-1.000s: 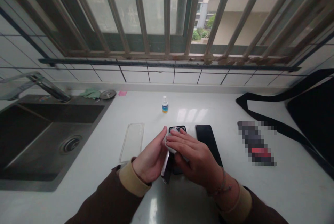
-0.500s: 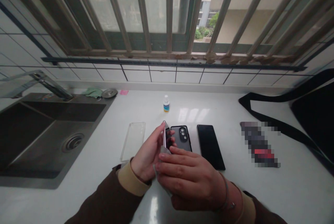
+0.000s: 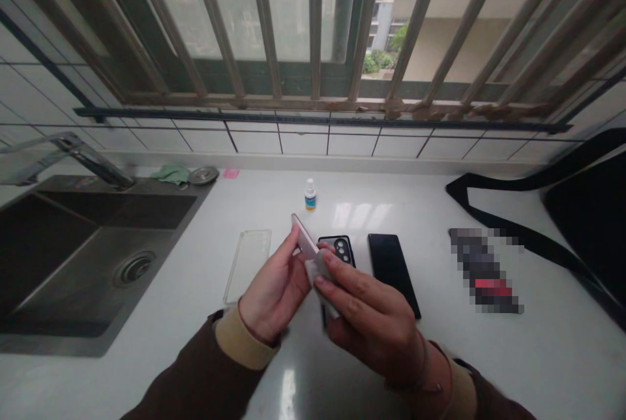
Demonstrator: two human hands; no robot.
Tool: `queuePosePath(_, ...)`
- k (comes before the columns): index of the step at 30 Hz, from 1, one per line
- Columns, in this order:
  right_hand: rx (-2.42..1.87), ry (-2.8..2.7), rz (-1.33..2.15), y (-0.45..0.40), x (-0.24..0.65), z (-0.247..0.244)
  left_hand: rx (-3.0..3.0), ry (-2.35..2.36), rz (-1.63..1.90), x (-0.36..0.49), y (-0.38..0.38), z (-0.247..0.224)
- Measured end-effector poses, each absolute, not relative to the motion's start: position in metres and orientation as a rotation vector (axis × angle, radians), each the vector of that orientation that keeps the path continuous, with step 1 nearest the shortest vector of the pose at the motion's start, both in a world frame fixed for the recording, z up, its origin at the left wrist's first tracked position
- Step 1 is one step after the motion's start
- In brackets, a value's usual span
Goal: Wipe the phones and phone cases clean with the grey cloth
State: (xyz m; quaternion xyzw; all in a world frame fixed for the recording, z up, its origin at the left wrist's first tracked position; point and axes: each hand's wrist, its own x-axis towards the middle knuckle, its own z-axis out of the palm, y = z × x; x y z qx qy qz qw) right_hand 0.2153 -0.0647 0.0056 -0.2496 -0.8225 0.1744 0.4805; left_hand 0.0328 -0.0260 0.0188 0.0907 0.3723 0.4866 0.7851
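Observation:
My left hand point(image 3: 278, 293) is closed round a thin pinkish phone point(image 3: 304, 239), held tilted above the counter. A small grey cloth point(image 3: 320, 270) is pinched in my right hand point(image 3: 376, 312) and pressed against the phone's near edge. Behind the hands lies a dark phone case point(image 3: 337, 244) with a camera cutout, partly hidden by my fingers. To its right a black phone point(image 3: 392, 270) lies flat. A clear phone case point(image 3: 248, 263) rests left of my left hand. Beyond the phone stands a small white spray bottle point(image 3: 310, 195) with a blue and yellow label.
At the left is a steel sink point(image 3: 105, 263) with a faucet point(image 3: 92, 159). A green cloth point(image 3: 171, 173), a drain lid point(image 3: 203, 175) and a pink slip point(image 3: 231, 173) lie behind it. On the right are a pixelated item point(image 3: 484, 270) and a black bag point(image 3: 591, 211) with its strap.
The phone has turned, its top leaning left, showing its pinkish side instead of the dark glossy one. My right hand has moved up slightly with the cloth, its fingers now angled more steeply.

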Motion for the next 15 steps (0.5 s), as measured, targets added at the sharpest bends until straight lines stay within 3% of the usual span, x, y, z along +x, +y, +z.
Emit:
queuePosePath(6, -0.947, -1.531, 0.795, -0.058, 0.212, 0.003, 0.379, 0.763, 1.370, 0.037, -0.024, 0.019)
queuePosePath(12, -0.932, -1.030, 1.395, -0.049, 0.203, -0.010, 0.343, 0.673, 1.310, 0.035, -0.028, 0.027)
queuePosePath(15, -0.856, -0.807, 1.531, -0.047, 0.197, -0.010, 0.346, 0.641, 1.298, 0.033, -0.029, 0.030)
